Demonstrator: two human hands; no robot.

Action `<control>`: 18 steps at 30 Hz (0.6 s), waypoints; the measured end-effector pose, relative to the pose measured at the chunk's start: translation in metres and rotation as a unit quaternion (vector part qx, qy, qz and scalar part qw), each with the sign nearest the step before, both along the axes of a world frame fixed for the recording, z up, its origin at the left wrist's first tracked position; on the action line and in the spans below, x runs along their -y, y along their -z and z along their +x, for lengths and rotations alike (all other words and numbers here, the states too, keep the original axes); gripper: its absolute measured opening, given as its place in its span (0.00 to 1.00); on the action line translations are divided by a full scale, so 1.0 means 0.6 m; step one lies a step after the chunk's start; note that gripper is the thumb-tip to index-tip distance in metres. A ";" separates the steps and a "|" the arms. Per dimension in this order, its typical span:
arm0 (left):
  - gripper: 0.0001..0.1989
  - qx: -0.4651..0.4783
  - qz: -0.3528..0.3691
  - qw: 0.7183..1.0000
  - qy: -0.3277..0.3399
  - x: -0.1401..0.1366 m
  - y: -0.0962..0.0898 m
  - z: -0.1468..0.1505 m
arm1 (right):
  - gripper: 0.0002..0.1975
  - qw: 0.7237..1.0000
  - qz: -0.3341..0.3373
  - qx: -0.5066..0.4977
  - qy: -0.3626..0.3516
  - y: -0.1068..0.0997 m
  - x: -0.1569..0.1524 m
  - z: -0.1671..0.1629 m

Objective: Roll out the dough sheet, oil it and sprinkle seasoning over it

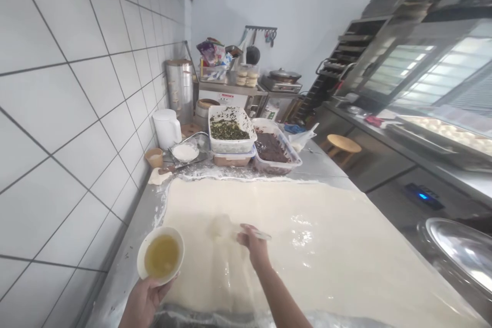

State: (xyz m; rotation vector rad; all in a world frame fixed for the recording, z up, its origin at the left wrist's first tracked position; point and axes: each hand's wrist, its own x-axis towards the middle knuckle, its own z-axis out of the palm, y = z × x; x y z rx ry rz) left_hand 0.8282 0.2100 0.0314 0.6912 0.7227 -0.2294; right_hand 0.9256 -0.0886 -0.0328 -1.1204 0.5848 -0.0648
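Note:
A wide sheet of rolled-out dough (269, 205) covers most of the metal table, with shiny wet patches on its right half and near its front. My left hand (148, 294) holds a white bowl (141, 259) of yellow liquid, probably oil, above the dough's left edge. In my right hand (251, 243) is the handle of a brush (263, 235). Its pale, motion-blurred head points left and seems to touch the dough's surface left of the middle.
Behind the dough stand a tub of chopped greens (232, 144), a tub of dark filling (274, 166), a bowl of white powder (185, 152) and a white pitcher (166, 130). A tiled wall (77, 113) borders the left side. At right are a metal lid (461, 251) and a wooden stool (344, 142).

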 end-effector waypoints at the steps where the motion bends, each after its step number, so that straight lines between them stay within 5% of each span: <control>1: 0.30 0.002 0.002 1.000 -0.002 0.006 -0.001 0.002 | 0.19 0.999 0.000 0.023 -0.038 -0.027 -0.028 -0.003; 5: 0.30 0.013 0.005 1.000 -0.011 0.025 -0.004 0.012 | 0.19 0.978 -0.057 0.132 -0.152 -0.155 -0.090 -0.018; 8: 0.28 0.017 0.018 1.000 0.005 0.035 0.000 0.017 | 0.18 0.947 -0.097 0.202 -0.232 -0.216 -0.107 -0.032; 11: 0.29 0.013 0.029 0.999 0.021 0.044 0.006 0.022 | 0.16 0.917 -0.127 0.234 -0.296 -0.224 -0.127 -0.043; 16: 0.36 0.023 0.014 0.999 0.037 0.062 0.008 0.035 | 0.15 0.873 -0.235 0.262 -0.338 -0.188 -0.150 -0.038; 18: 0.39 0.016 0.017 0.999 0.045 0.068 0.011 0.042 | 0.15 0.874 -0.242 0.257 -0.335 -0.180 -0.144 -0.032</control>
